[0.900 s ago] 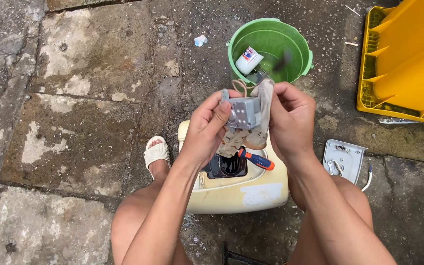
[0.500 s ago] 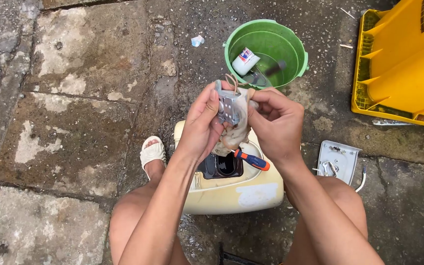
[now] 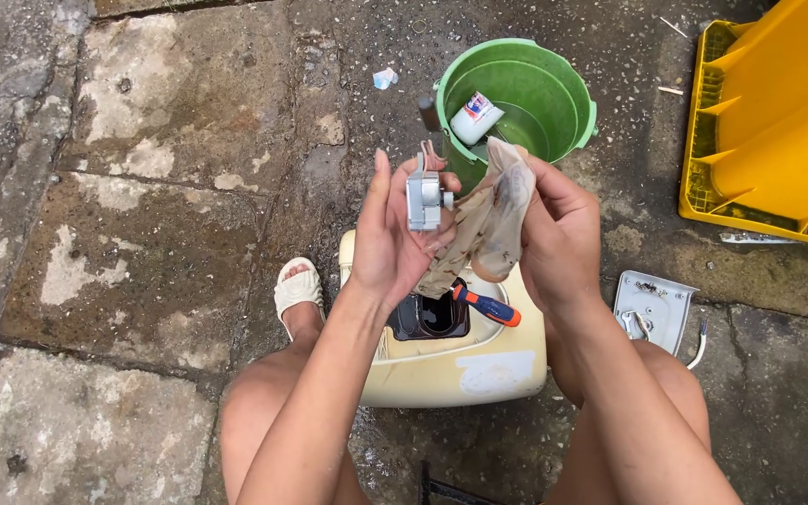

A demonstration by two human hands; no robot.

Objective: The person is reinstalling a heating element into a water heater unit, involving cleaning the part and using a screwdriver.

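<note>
Left hand point(image 3: 395, 238) — palm open and upturned, fingers spread and extended; a small grey boxy part point(image 3: 423, 198) rests against the fingertips, pinned lightly by the thumb rather than clenched.

Stained rag point(image 3: 483, 224) — beige, mottled, draped between the two hands; its upper end is bunched under the right fingers, its lower end trails down past the left palm.

Right hand point(image 3: 558, 234) — fingers curled and pinching the rag, just beside the grey part but not touching it.

Judgement on handling: wiping such a part likely goes best with the left fingers bracing it at the edges, so the cloth can reach each face without knocking it loose (its thin wire loop at the top looks easy to snag).

Below the fingers: a cream plastic housing point(image 3: 460, 369) with a dark opening, an orange-and-blue screwdriver point(image 3: 488, 306) lying across it. A sandalled foot point(image 3: 296, 290) sits left of it.

Beyond the fingertips: a green bucket point(image 3: 577, 93) holding water and a small white container point(image 3: 474, 117) — near enough that a dropped part could fall in.

Right of the right hand: a grey cover plate point(image 3: 652, 304) on the paving; further off, a yellow bin point(image 3: 778, 122).
</note>
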